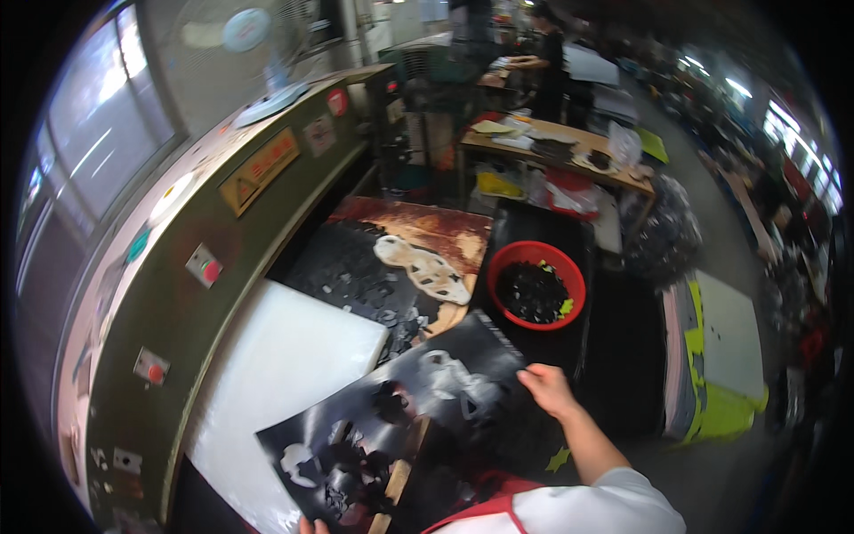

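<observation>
My right hand (547,389) pinches the right edge of a thin, glossy black sheet (334,411) with several cut-out holes. At the bottom rim of the picture only the fingertips of my left hand (311,527) show, closed at the sheet's near left edge. The sheet hangs tilted in front of me, over the near edge of a white cutting board (276,356). Dark scraps and a strip of wood (398,481) show through the holes. Small black cut pieces (342,276) lie scattered beyond the sheet, beside a pale bone-shaped template (425,270).
A long green press beam (267,218) with red buttons runs along the left. A red basin (578,303) of black pieces stands on a dark surface at right. Stacked sheets (725,338) lie farther right. Behind are a cluttered wooden table (569,147), a fan (247,31) and another person (550,58).
</observation>
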A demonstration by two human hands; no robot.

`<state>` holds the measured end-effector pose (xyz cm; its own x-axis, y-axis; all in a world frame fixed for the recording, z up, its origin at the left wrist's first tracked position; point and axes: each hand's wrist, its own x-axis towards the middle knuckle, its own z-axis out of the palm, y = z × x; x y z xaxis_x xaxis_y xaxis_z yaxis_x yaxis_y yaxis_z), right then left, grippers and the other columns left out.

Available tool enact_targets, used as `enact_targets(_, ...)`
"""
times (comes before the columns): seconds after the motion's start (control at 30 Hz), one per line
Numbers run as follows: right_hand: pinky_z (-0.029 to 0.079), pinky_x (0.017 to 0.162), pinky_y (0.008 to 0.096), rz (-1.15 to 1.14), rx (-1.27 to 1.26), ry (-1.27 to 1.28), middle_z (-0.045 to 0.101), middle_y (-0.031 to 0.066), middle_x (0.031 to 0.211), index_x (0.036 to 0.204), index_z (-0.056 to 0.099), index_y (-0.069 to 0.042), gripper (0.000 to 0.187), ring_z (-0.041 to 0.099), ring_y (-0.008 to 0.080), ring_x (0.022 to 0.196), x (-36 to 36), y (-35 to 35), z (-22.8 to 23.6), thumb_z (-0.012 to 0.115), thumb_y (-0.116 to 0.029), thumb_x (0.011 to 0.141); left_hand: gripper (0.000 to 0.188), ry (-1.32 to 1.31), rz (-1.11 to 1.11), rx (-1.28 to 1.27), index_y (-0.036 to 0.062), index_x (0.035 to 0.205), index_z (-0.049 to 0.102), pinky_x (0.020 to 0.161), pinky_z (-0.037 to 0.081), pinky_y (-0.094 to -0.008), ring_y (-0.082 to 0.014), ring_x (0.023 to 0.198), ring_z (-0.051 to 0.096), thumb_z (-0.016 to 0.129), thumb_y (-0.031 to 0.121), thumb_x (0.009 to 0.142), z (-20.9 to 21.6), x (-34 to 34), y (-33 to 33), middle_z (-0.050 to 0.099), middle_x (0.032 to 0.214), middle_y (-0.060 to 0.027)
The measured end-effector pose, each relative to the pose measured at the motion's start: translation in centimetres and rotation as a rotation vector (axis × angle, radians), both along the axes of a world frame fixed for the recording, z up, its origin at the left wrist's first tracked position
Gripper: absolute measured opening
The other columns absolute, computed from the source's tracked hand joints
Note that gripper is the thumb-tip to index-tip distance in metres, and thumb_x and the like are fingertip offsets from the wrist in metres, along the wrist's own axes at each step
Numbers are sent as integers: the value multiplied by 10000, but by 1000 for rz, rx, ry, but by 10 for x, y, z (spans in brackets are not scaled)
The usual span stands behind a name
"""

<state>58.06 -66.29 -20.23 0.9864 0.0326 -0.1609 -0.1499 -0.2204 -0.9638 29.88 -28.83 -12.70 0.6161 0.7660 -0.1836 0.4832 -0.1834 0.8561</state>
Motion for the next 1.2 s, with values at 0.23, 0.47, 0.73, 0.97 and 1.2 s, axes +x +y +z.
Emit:
enact_targets(0.23,346,534,231,-807,-47,-78,529,-56,646,747,628,-18,210,428,31,605,-191,-168,-16,630,-148,912,305,-338,-815,-100,-70,1194,548,801,464,-256,-133,893,592,481,83,938,-20,117,-53,650,997,-75)
enact_targets(0.47,334,509,285,-1600,-119,-164,473,-43,591,710,617,-8,281,407,72,566,-422,-278,8,645,-216,897,337,-421,-1553,-124,-74,1218,531,786,469,-242,-129,871,583,570,117,943,-32,147,-271,653,1000,-96)
enact_targets(0.73,362,545,230,-2471,-711,-483,506,-70,619,721,630,-2,248,411,34,618,-814,-254,108,670,-175,894,267,-673,-2315,-379,-14,1190,499,752,405,-206,-73,802,466,547,98,951,-8,-39,-586,510,911,4)
enact_targets(0.97,434,662,186,-2689,-1603,-844,635,-7,803,956,668,6,199,544,47,725,-980,-82,201,568,-166,968,247,-617,-2807,-778,3,1162,494,757,411,-199,-65,833,487,568,42,930,15,-300,-802,525,920,23)
enact_targets(1.2,414,609,318,-2903,-1692,583,548,72,759,816,555,-27,163,497,178,691,-993,-40,-15,515,-123,942,344,-188,-3090,-616,13,1186,541,798,478,-311,-185,888,599,613,218,918,-117,-530,-867,632,970,-86)
